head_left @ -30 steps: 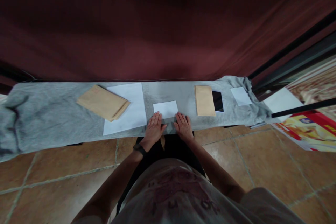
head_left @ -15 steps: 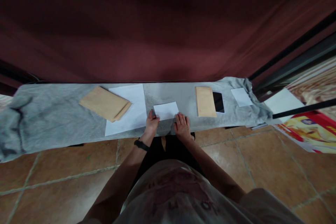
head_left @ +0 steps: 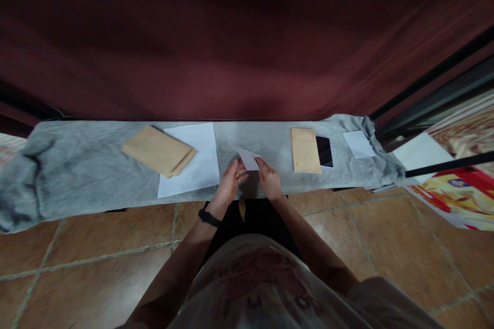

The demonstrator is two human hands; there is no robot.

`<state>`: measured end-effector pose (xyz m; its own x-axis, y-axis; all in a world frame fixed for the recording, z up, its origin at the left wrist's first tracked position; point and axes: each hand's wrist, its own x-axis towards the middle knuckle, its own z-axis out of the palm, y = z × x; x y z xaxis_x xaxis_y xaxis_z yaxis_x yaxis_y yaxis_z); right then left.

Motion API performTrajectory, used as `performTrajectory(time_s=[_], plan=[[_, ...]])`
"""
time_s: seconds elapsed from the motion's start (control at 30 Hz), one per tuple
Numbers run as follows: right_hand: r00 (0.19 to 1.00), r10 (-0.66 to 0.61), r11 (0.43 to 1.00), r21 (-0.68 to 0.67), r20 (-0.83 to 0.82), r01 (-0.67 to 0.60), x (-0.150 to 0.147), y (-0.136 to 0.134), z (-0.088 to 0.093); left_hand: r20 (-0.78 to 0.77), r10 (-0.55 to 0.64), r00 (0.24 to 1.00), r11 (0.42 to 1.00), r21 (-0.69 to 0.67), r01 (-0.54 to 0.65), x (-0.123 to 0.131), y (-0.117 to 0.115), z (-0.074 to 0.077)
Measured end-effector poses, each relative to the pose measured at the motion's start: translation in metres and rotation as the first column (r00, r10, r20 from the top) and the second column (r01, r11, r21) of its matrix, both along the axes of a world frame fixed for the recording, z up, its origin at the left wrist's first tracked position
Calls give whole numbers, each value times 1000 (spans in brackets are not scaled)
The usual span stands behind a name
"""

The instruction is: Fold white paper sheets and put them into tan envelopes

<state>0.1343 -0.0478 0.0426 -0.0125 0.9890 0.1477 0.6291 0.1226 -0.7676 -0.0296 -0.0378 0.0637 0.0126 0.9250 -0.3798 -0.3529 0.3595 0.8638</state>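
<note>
A small piece of white paper (head_left: pixel 249 159), apparently folded, is tilted up off the grey cloth between my hands. My right hand (head_left: pixel 270 181) pinches it at its right edge, thumb and fingers closed. On the other side, my left hand (head_left: pixel 230 181), with a dark band on the wrist, has its fingers apart close to the paper's lower left edge. Whether those fingertips touch the paper is hard to make out. Left of my hands, a larger white sheet (head_left: pixel 204 164) lies flat, partly under a stack of brown envelopes (head_left: pixel 158 150).
Grey cloth (head_left: pixel 88 175) covers the long narrow surface, backed by a dark red panel (head_left: pixel 247 82). To the right lie more brown envelopes (head_left: pixel 305 150), a dark-screened phone (head_left: pixel 324 151) partly beneath them, and a white paper (head_left: pixel 358 144). A colourful box (head_left: pixel 459 193) stands beyond the right end.
The white paper has gone from lying flat to being raised and tilted in my right hand. My left hand has loosened from its left corner and its fingers have spread.
</note>
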Motion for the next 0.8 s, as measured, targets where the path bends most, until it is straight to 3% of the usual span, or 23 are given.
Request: performTrajectory(time_s=[0.1, 0.2, 0.27, 0.43, 0.57, 0.67, 0.8], plan=[[912, -127, 989, -117, -391, 88, -7, 6, 3, 9, 57, 998, 994, -97, -56, -1, -1, -4], [712, -220, 970, -224, -667, 90, -16, 9, 2, -18, 23, 1000, 996, -90, -25, 4, -5, -11], [584, -262, 959, -273, -768, 72, -19, 7, 0, -15, 0, 1000, 998, -59, -1, 8, -7, -16], [581, -319, 941, -324, -749, 99, -7, 7, -11, -88, 47, 995, 999, -12, -49, 4, -2, -31], [666, -413, 897, -404, -621, 180, 15, 13, -23, -294, 2, 956, 998, 61, 17, -11, 11, -41], [728, -415, 887, -420, -546, 190, 26, 14, -30, -574, -8, 819, 982, 152, 116, -19, 18, -42], [832, -358, 893, -415, -423, 173, 28, 10, -32, -892, 105, 439, 908, 266, 323, -13, 15, -38]])
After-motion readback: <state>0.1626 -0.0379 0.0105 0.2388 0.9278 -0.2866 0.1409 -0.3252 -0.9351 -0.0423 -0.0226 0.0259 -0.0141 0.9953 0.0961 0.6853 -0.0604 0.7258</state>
